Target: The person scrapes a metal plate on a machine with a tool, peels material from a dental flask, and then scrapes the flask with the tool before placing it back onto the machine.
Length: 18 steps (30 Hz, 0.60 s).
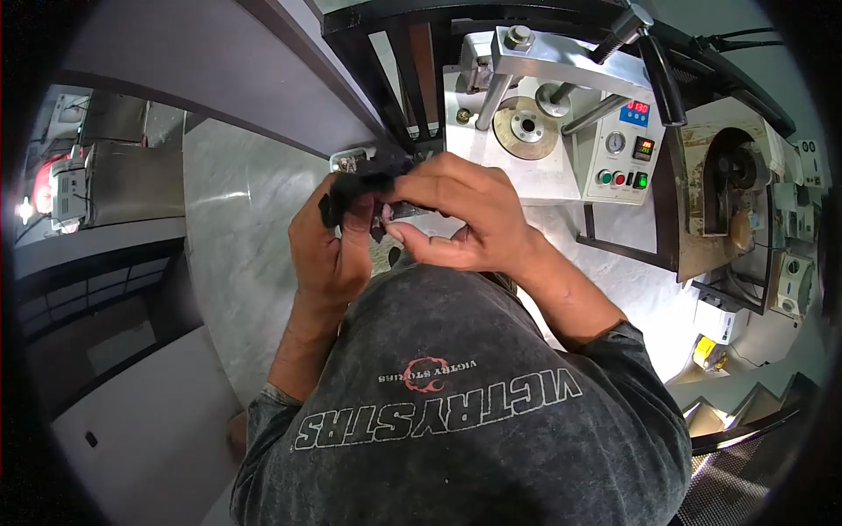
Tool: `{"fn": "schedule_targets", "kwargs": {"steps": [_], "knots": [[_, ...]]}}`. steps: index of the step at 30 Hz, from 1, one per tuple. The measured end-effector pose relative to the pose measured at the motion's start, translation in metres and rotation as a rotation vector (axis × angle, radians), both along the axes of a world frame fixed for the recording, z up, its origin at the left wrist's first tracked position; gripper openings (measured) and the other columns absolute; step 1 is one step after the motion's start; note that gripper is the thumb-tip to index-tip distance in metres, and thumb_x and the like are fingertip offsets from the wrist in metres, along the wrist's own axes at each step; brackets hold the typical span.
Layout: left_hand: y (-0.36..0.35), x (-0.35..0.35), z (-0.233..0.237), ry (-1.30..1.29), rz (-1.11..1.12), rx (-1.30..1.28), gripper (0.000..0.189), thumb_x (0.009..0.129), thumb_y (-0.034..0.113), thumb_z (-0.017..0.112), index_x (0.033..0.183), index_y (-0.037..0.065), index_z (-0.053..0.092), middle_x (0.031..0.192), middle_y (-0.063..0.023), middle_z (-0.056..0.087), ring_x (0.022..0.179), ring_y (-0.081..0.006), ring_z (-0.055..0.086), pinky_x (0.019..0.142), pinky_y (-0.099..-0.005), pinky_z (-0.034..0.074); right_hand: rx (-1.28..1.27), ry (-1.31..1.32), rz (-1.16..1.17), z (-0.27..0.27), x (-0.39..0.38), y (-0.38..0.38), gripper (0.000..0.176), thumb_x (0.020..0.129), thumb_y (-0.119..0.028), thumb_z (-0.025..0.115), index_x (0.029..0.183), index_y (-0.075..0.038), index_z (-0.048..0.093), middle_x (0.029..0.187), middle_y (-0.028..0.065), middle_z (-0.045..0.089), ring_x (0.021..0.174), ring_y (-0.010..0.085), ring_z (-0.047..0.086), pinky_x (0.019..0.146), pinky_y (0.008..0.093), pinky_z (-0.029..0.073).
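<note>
Close in front of my body, my left hand (329,250) is closed around a soft, dark black cloth-like piece (351,188). From the other side my right hand (465,210) comes in with its fingers over that piece's edge and its thumb bent towards it. A small pinkish bit (387,213) shows between the two hands, close to the right thumb; its kind is not clear. The fingers hide much of what is held. Just beyond the hands is a small light-rimmed container (339,161) with small things inside, partly covered by the black piece.
A white bench machine (561,175) with metal posts, a round disc (526,128), a black-handled lever (662,79) and a control panel (623,145) stands ahead on the right. A grey panel (219,70) is at the upper left. Farther right is an arched-opening machine (732,175).
</note>
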State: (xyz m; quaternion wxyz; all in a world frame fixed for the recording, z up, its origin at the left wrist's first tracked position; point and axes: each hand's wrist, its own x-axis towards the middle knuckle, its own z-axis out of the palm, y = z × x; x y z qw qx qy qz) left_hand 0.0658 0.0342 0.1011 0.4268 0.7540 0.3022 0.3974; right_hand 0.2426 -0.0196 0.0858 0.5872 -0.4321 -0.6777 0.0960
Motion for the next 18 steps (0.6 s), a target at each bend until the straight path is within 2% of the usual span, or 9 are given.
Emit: {"fn": "schedule_targets", "kwargs": {"steps": [1,3,7,10,12,16,18], "knots": [[-0.001,0.002,0.002,-0.001,-0.002,0.0,0.016,0.101,0.011,0.054,0.1,-0.001,0.064,0.08,-0.0068,0.063,0.07,-0.0147,0.06,0.063,-0.0274,0.047,0.0,-0.001,-0.002,0.002,0.001,0.0,0.025,0.074,-0.016,0.079,0.095,-0.009,0.067,0.083,0.003,0.063,0.068,0.0212,0.063,0.055,0.0309,0.05],[-0.002,0.005,0.005,0.0,0.051,-0.036,0.016,0.101,0.01,0.052,0.101,-0.001,0.064,0.08,-0.007,0.063,0.069,-0.015,0.059,0.064,-0.0273,0.046,-0.03,-0.151,0.017,0.004,0.004,0.0,0.035,0.069,-0.013,0.083,0.101,-0.005,0.07,0.095,0.0088,0.068,0.079,0.0227,0.068,0.062,0.03,0.054],[0.004,0.001,-0.006,0.016,0.018,-0.013,0.016,0.101,0.01,0.052,0.103,-0.002,0.064,0.081,-0.0068,0.064,0.071,-0.0141,0.06,0.064,-0.0273,0.047,0.002,-0.171,-0.026,-0.002,-0.004,0.005,0.034,0.07,-0.016,0.084,0.098,-0.006,0.07,0.091,0.0065,0.067,0.077,0.0234,0.066,0.061,0.0304,0.053],[0.003,0.005,-0.012,0.023,0.105,0.067,0.017,0.1,0.009,0.052,0.105,-0.002,0.064,0.08,-0.0069,0.064,0.072,-0.0133,0.061,0.065,-0.0277,0.048,0.012,-0.26,-0.007,-0.003,-0.006,0.009,0.029,0.071,-0.017,0.081,0.095,-0.007,0.068,0.085,0.0042,0.064,0.071,0.0229,0.063,0.056,0.0317,0.051],[-0.002,0.007,-0.007,0.016,0.128,-0.101,0.016,0.099,0.008,0.053,0.106,-0.001,0.064,0.08,-0.0075,0.065,0.072,-0.0136,0.061,0.066,-0.0281,0.048,-0.031,-0.271,-0.069,-0.003,-0.009,0.01,0.024,0.074,-0.021,0.075,0.092,-0.01,0.062,0.082,0.0019,0.055,0.071,0.0201,0.059,0.052,0.0329,0.049],[-0.004,0.007,-0.012,0.044,0.173,-0.218,0.015,0.099,0.008,0.053,0.106,0.0,0.064,0.079,-0.0072,0.065,0.069,-0.0135,0.06,0.065,-0.0268,0.047,-0.047,-0.283,-0.088,-0.012,-0.015,0.016,0.022,0.075,-0.021,0.074,0.087,-0.01,0.058,0.082,0.0022,0.054,0.071,0.0207,0.06,0.052,0.0335,0.049],[-0.006,0.009,-0.014,0.003,0.204,-0.266,0.026,0.104,0.02,0.053,0.11,-0.002,0.065,0.08,-0.0014,0.061,0.068,-0.0109,0.051,0.06,-0.0274,0.04,-0.03,-0.282,-0.061,-0.017,-0.015,0.02,0.02,0.075,-0.019,0.072,0.082,-0.01,0.056,0.077,0.0039,0.054,0.066,0.0219,0.06,0.052,0.0349,0.049]]}}
